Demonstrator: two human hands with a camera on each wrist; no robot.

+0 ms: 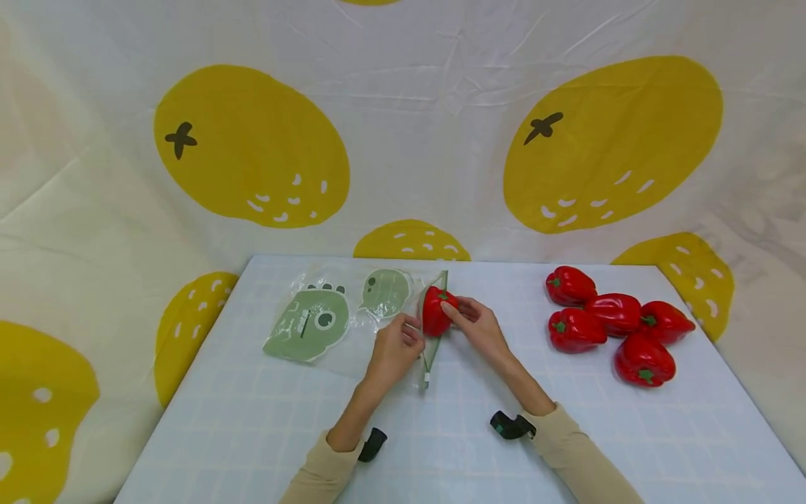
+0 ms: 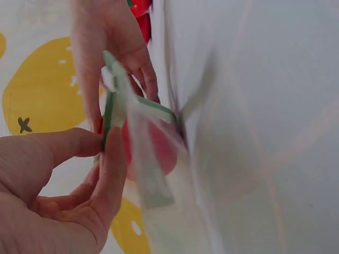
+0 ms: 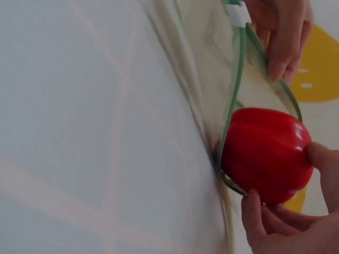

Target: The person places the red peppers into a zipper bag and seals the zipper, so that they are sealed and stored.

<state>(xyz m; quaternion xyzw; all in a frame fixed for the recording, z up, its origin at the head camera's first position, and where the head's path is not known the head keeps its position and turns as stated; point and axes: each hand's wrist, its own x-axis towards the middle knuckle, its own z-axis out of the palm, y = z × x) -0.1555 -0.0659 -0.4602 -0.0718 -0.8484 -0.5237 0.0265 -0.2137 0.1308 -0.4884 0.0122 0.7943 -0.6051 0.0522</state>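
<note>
A clear zip bag point(image 1: 321, 325) with green cartoon dinosaur prints lies flat, its green-edged mouth spread apart toward the right. My left hand point(image 1: 393, 348) pinches one edge of that mouth between thumb and fingers; the left wrist view shows the grip closely. With thumb and fingertips my right hand point(image 1: 480, 329) holds a red bell pepper point(image 3: 267, 153) at the mouth. Part of the pepper is inside the opening, between the two green edges. A white zip slider point(image 3: 238, 14) sits at the near end of the mouth.
Several more red bell peppers point(image 1: 613, 313) are grouped at the right of the white table point(image 1: 252, 434). Behind the table hangs a pale cloth point(image 1: 428, 154) printed with yellow fruit. A black wrist-worn device point(image 1: 511, 425) shows beside the right sleeve.
</note>
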